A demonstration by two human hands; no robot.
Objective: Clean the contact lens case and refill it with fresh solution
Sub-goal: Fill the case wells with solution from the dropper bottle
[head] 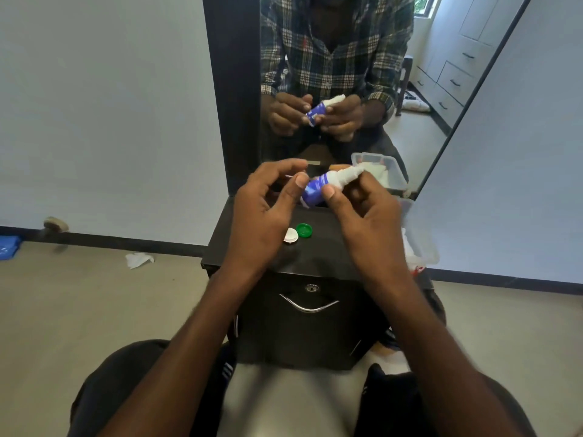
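A small solution bottle [326,183] with a blue label and white top is held tilted above the dark cabinet top [328,257]. My right hand [362,212] grips its upper white part, thumb on the label. My left hand [268,209] touches the bottle's lower end with thumb and fingertips. Below the hands, on the cabinet top, lie a white cap [291,235] and a green cap [304,230], side by side. The lens case body is not visible; my hands may hide it.
A mirror [426,89] stands behind the cabinet and reflects the hands and bottle. A clear plastic box [422,241] with white items sits at the cabinet's right edge. A crumpled tissue [138,259] lies on the floor at left. The cabinet drawer has a metal handle [309,305].
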